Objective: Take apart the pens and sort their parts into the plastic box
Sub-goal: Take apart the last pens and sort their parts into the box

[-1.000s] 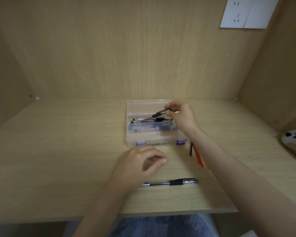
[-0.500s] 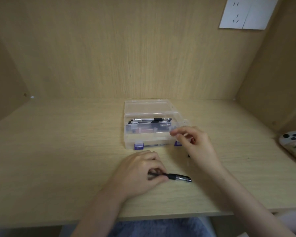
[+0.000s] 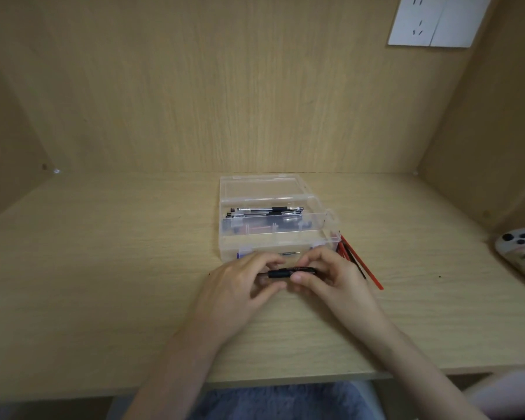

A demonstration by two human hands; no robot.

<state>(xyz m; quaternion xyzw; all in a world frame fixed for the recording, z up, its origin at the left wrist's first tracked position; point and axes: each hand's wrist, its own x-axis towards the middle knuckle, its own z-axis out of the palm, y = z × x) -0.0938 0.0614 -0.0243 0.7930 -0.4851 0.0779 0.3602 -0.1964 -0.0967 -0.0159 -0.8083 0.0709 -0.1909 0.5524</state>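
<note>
Fingers (image 3: 267, 263): curled on both hands; left hand (image 3: 240, 287) and right hand (image 3: 331, 280) pinch the black pen (image 3: 288, 272) from either end.
Change: right hand has come back from the plastic box (image 3: 273, 248) to join the left; the pen is held level, just before the box's front wall.
Meaning: probably the next pen's dismantling begins.
Beside box: red refills (image 3: 361, 265), unsorted.

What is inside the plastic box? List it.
Black pens lie at the rear of the plastic box; dark and red parts sit nearer, too blurred behind its cloudy wall to identify.
</note>
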